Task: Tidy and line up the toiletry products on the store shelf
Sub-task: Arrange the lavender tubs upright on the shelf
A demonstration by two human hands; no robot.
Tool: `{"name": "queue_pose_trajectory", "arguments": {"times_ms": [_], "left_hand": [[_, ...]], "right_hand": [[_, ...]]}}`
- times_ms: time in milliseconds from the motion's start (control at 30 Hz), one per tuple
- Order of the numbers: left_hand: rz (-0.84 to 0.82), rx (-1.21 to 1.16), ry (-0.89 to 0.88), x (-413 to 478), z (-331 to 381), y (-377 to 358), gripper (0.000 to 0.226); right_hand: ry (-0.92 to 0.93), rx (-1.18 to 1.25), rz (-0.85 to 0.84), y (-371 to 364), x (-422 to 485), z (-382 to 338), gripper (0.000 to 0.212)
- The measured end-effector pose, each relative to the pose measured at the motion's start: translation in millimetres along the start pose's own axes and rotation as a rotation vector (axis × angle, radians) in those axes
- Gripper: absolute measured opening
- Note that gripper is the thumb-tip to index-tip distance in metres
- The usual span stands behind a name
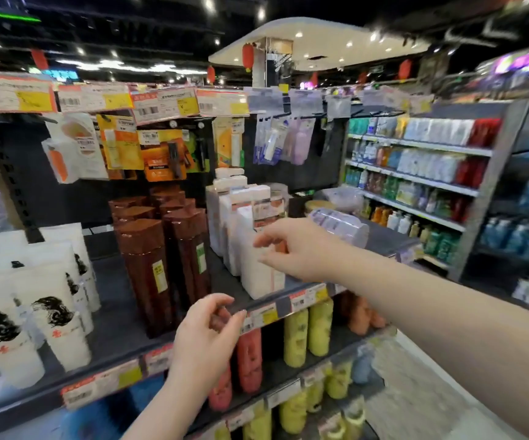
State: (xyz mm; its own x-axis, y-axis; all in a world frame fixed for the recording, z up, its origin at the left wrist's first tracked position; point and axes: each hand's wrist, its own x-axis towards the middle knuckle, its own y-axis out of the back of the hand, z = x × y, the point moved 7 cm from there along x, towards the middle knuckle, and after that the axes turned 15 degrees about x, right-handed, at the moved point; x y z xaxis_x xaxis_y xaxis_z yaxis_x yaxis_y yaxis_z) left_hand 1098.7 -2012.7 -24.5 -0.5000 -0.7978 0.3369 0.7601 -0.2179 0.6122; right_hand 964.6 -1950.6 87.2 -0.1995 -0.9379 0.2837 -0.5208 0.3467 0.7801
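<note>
- Nearby, the left hand point(207, 333) hovers just in front of the shelf's point(110, 300) price-tag edge point(301, 300), fingers loosely curled and gripping nothing.
- Below that edge stand yellow bottles point(296, 338) and red bottles point(250, 360) on lower shelves.
- The right hand point(291, 249) reaches across from the right, fingers half spread against the upper right side of the front white box point(261, 276); it has not closed round the box, and real contact cannot be told.
- That box stands upright at the very front edge, with more white boxes point(225, 214) in a row behind it.
- Just left, brown bottles point(149, 274) stand in two close rows running back.
- A bare strip of shelf separates them from the white tubes point(12, 341) at the far left.
- Right of the boxes, a clear plastic pack point(341, 223) lies on its side.
- Hanging packets point(120, 147) crowd the space above the bottles.
- Across the aisle stands another stocked shelf unit point(415, 173).
</note>
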Motion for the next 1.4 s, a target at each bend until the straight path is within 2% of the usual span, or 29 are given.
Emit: {"name": "queue_pose_trajectory", "arguments": {"times_ms": [67,167,367,800,1067,1400], "left_hand": [[-0.045,0.01,-0.015,-6.4,3.7,-19.6,0.022],[-0.1,0.025,-0.034,-14.6,12.8,-44.0,0.015],[-0.131,0.111,-0.077,-14.9,49.4,-81.5,0.017],[-0.316,0.156,-0.149,-44.9,212.8,-275.0,0.018],[-0.267,0.26,-0.178,-36.5,245.2,-310.4,0.031],[-0.007,0.395,-0.103,61.5,220.2,-269.8,0.037]], "right_hand": [[-0.061,-0.029,-0.002,5.0,-20.0,20.6,0.026],[-0.156,-0.017,0.003,16.3,-44.3,49.6,0.028],[-0.229,0.031,0.059,42.6,-86.5,104.4,0.025],[-0.423,0.022,0.031,170.5,-225.2,268.3,0.031],[-0.401,0.034,-0.008,194.0,-244.0,327.8,0.031],[-0.313,0.101,-0.064,187.4,-194.3,355.5,0.032]]}}
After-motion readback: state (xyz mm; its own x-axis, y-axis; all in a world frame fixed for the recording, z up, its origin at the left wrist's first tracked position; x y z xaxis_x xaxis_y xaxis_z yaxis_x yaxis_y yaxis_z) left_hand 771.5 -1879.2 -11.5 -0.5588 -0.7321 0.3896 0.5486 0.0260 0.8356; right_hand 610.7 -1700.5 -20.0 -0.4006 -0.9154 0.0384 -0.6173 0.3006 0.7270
